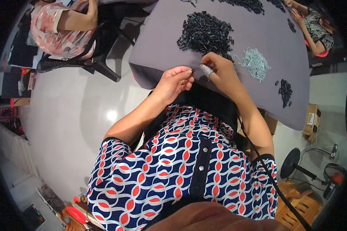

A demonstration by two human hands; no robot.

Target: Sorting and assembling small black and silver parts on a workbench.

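Note:
My left hand [176, 82] is closed in a pinch at the table's near edge, its thumb and finger gripping a small black cylindrical piece [193, 71]. Just to the right, my right hand [222, 73] has its fingers curled. One of its digits has a whitish wrap [207, 71]. Whatever lies between those fingertips, if anything, cannot be made out. Beyond both hands spreads a large heap of small black pieces [204, 32]. A pile of thin pale silvery-blue pieces [255, 64] lies right of my right hand, with a smaller black pile [285, 93] farther right.
A grey cloth covers the table [158, 42]. More black pieces [248, 4] lie at its far side. One person [63, 29] sits at the left by a black chair [108, 63]; another person [316, 32] works at the far right. Fans [291, 163] and a cardboard box [311, 121] stand at the right.

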